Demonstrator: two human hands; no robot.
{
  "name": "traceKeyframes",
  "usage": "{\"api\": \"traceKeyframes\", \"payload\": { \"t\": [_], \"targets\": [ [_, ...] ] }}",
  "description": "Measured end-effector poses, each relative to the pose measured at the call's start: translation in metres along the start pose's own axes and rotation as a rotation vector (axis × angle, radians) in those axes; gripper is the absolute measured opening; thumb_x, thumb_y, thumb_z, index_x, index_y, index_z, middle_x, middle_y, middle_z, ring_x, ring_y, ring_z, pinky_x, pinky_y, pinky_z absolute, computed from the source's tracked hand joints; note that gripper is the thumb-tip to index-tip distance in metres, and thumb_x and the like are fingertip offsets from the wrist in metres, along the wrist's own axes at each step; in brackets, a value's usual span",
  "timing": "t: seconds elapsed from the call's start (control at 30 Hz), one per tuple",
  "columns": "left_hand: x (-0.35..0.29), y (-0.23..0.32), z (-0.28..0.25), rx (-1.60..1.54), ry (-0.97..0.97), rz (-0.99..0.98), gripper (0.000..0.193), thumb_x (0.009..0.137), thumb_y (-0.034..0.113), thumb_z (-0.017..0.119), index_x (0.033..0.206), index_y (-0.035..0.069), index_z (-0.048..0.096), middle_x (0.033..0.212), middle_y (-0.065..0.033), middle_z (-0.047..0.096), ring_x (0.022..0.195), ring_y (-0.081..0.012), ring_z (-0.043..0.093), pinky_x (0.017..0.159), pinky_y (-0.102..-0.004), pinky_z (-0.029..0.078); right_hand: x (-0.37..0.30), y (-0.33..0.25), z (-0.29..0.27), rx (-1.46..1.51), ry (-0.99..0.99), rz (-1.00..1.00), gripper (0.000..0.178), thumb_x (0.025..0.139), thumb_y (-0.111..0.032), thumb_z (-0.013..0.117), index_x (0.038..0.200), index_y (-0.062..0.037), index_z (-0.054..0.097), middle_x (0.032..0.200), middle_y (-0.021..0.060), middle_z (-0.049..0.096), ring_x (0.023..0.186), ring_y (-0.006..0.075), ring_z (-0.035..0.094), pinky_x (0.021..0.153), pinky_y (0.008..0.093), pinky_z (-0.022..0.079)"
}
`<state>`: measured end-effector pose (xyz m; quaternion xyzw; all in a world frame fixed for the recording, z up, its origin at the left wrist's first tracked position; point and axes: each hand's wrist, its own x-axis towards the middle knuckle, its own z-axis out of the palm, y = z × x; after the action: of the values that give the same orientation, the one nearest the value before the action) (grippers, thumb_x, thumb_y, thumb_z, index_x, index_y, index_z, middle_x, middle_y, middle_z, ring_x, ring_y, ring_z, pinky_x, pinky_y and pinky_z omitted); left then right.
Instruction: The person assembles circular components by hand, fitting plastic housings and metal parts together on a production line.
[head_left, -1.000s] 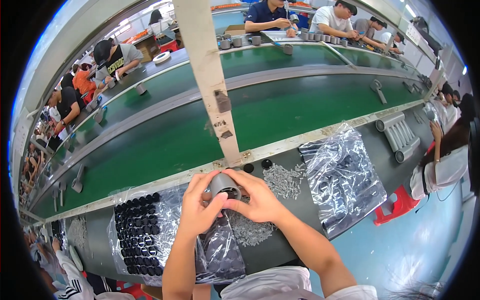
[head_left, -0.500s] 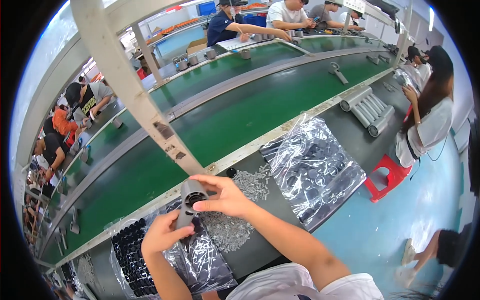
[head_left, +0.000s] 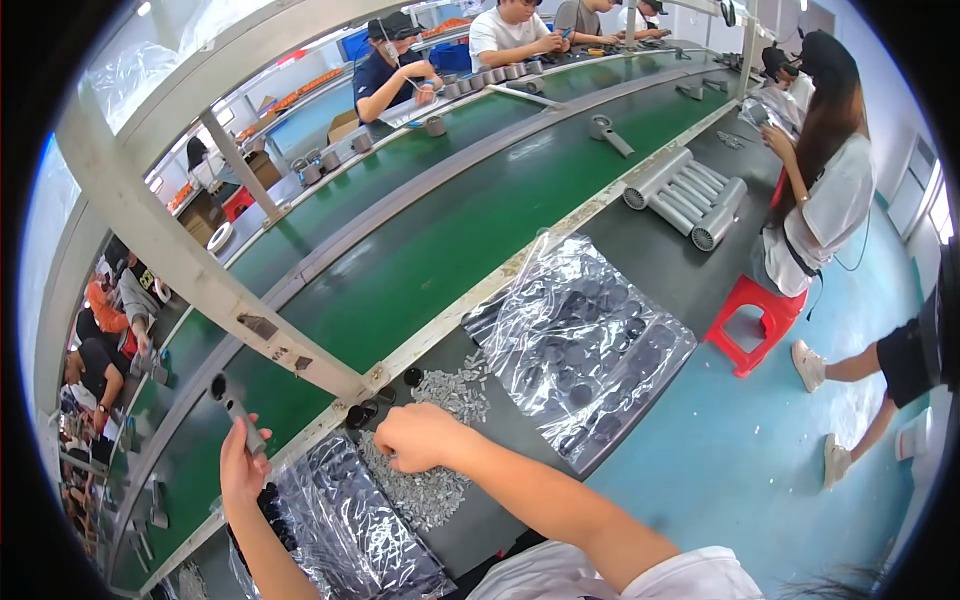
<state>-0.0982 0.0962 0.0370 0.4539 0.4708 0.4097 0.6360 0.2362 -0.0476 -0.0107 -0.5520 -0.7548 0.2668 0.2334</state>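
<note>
Over the belt's near edge, my left hand is closed round the handle of a grey tubular plastic housing. The housing stands tilted, its round dark opening at the upper end. My right hand reaches down into a pile of small grey pieces on the dark bench. Its fingers are curled together, and anything between them is hidden. A few black round caps lie just beyond the right hand. Beside the pile, a clear plastic bag lies near my left forearm, with black round parts partly under it.
A green conveyor belt runs past the bench, and a pale metal post rises at its edge. Another bag of dark round parts lies to the right. Beyond are stacked grey housings, a red stool and several people.
My hands have separated. The left carried the housing left, over the belt's edge; the right let go of it and came down to the small grey pieces. The view has shifted.
</note>
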Motion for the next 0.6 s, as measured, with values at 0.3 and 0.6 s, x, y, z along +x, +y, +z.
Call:
{"api": "traceKeyframes", "payload": {
  "t": [0.3,0.6],
  "targets": [
    [0.114,-0.035,-0.019,-0.044,0.104,-0.225,0.031,0.103,0.035,0.064,0.107,0.005,0.06,0.081,-0.0031,0.062,0.054,-0.0087,0.051,0.046,-0.0238,0.041,0.004,0.002,0.011,-0.017,-0.049,-0.047,0.014,0.073,-0.012,0.07,0.085,-0.0135,0.076,0.086,0.0101,0.074,0.086,0.0344,0.072,0.073,0.047,0.057],
    [0.062,-0.032,0.034,0.338,0.632,0.15,0.024,0.097,0.014,0.063,0.118,0.002,0.062,0.093,-0.0054,0.062,0.073,-0.0113,0.061,0.054,-0.0276,0.052,-0.001,-0.004,0.0,0.081,0.026,-0.097,0.011,0.078,-0.014,0.066,0.085,-0.0115,0.074,0.084,0.0105,0.073,0.083,0.0342,0.072,0.071,0.047,0.057]
  ]
}}
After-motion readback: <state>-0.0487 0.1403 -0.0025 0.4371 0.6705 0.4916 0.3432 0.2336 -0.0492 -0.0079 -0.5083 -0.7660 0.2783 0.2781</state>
